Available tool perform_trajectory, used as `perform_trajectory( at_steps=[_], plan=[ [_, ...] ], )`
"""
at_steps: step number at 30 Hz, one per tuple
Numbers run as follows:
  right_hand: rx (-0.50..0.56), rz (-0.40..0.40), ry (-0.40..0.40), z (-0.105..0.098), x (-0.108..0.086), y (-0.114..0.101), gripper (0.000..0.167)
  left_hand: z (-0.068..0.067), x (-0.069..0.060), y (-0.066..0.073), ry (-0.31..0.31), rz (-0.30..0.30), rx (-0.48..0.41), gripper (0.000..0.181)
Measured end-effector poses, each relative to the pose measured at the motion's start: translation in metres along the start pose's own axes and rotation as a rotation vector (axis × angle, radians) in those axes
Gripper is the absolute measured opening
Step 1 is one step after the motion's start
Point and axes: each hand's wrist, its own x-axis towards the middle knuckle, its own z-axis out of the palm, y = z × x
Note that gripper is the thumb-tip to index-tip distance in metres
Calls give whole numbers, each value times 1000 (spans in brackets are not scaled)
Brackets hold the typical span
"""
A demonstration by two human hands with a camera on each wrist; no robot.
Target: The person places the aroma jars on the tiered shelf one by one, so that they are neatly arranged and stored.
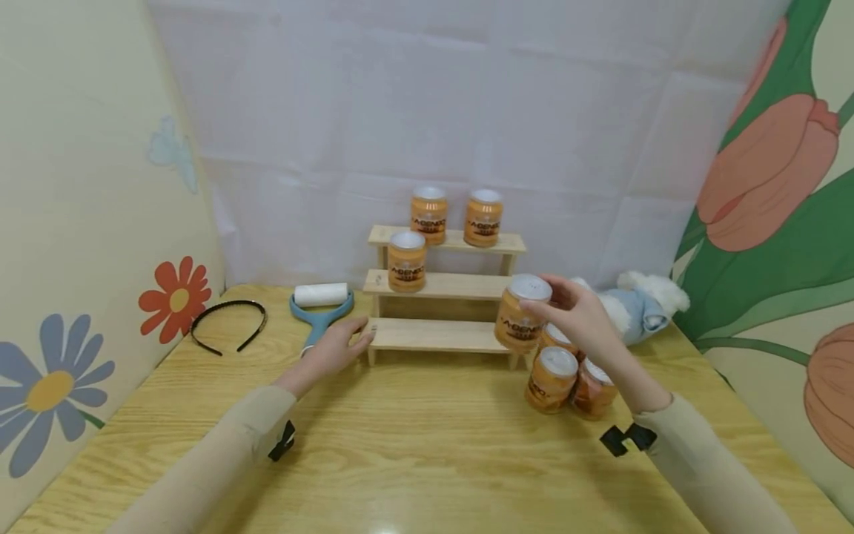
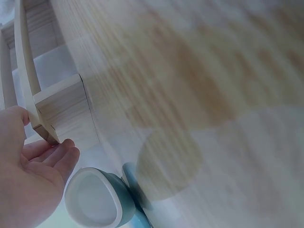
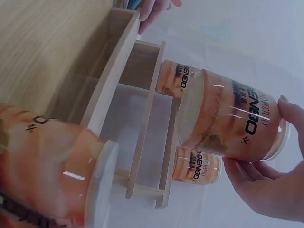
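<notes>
My right hand (image 1: 583,315) holds an orange can (image 1: 517,322) with a pale lid, raised in front of the right end of a three-step wooden stand (image 1: 434,334). In the right wrist view, thumb and fingers grip this can (image 3: 232,118) near its lid end. At the stand's left end, my left hand (image 1: 336,345) pinches the lowest shelf (image 2: 45,130), thumb on one side and fingers on the other. Two matching cans, one left (image 1: 429,215) and one right (image 1: 483,218), stand on the top step. Another can (image 1: 407,262) occupies the middle step's left part.
Several more cans (image 1: 551,380) cluster on the table below my right hand, partly hidden by it. A white plush toy in blue (image 1: 634,308) lies behind them. Left of the stand are a blue-handled lint roller (image 1: 321,297) and a black headband (image 1: 230,305). A white cloth hangs behind.
</notes>
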Motion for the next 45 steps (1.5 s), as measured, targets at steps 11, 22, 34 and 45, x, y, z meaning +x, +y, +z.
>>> perform_trajectory(
  at_steps=[11, 22, 34, 45],
  plan=[
    [170, -64, 34, 26, 42, -11, 60, -5, 0, -1, 0, -4, -9, 52],
    [158, -72, 59, 48, 78, -11, 60, -3, -1, -5, -3, 7, -34, 52],
    [182, -55, 65, 75, 112, -5, 65, 2, -2, -6, 22, 20, -31, 51],
    [227, -61, 32, 85, 124, 3, 64, 0, -1, -3, 25, 13, -9, 51]
  ],
)
